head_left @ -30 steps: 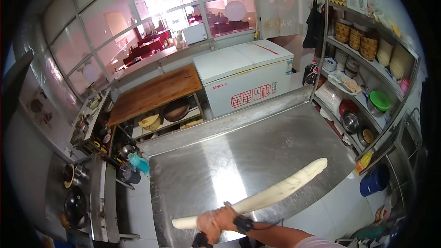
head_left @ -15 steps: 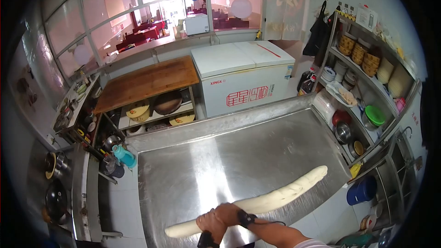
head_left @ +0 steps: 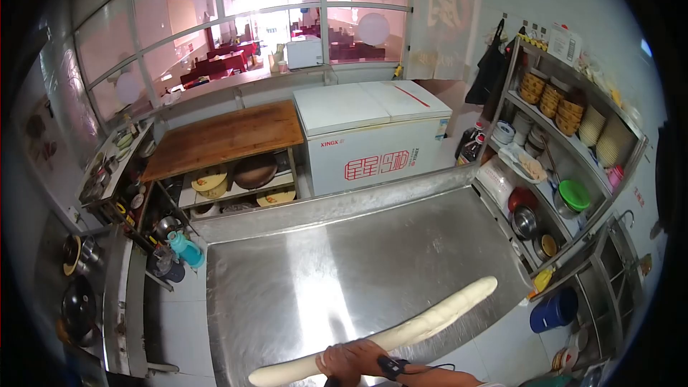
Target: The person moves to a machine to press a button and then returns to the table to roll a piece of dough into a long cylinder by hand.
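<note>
— what do we have under our hands right now?

— a long roll of dough [head_left: 401, 333] lies slantwise on the steel desk [head_left: 344, 272], its left end near us at the near edge and its right end farther off toward the shelves. our right hand [head_left: 351, 358] is pressed down on it close to the left end, fingers curled over the top of the roll, so it is closed around the dough. a dark band [head_left: 390, 368] sits on that wrist with a thin cord trailing from it.

— and our left hand?

— we cannot tell. only a sliver shows at the bottom edge beside the right hand, too little to say whether it is open or closed.

— what else is around us?

— past the far edge of the desk stands a white chest freezer [head_left: 376, 132] with red lettering on its front. left of it is a wooden-topped table [head_left: 222, 140] with pans and plates on the shelf under it. on the right a metal rack [head_left: 566, 158] holds stacked bowls, a green lid and steel pots, and a blue bucket [head_left: 552, 309] stands on the floor near its foot. on the left, near the desk's corner, is a teal jug [head_left: 185, 249], and farther left a dark wok [head_left: 77, 308] sits on a stove. windows run along the far wall.
</note>
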